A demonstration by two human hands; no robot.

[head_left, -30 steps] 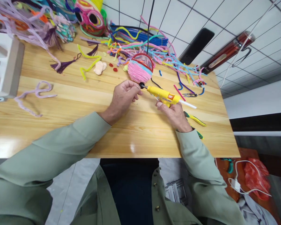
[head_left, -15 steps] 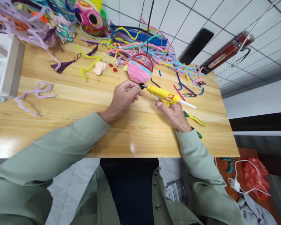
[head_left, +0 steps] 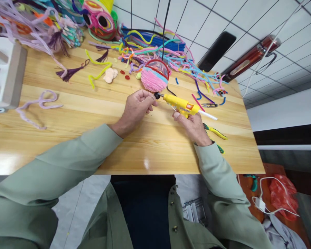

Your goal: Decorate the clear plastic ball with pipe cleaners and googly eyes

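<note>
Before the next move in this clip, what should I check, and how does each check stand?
1. Right hand grip closed around the yellow glue gun: ok.
2. Glue stick seated in the gun's rear: ok.
3. Left hand fingertips kept off the black nozzle: not ok, they sit right at it.
4. What the left hand pinches: cannot tell, fingers hide it.
5. Glue flowing at the nozzle: cannot tell.
</note>
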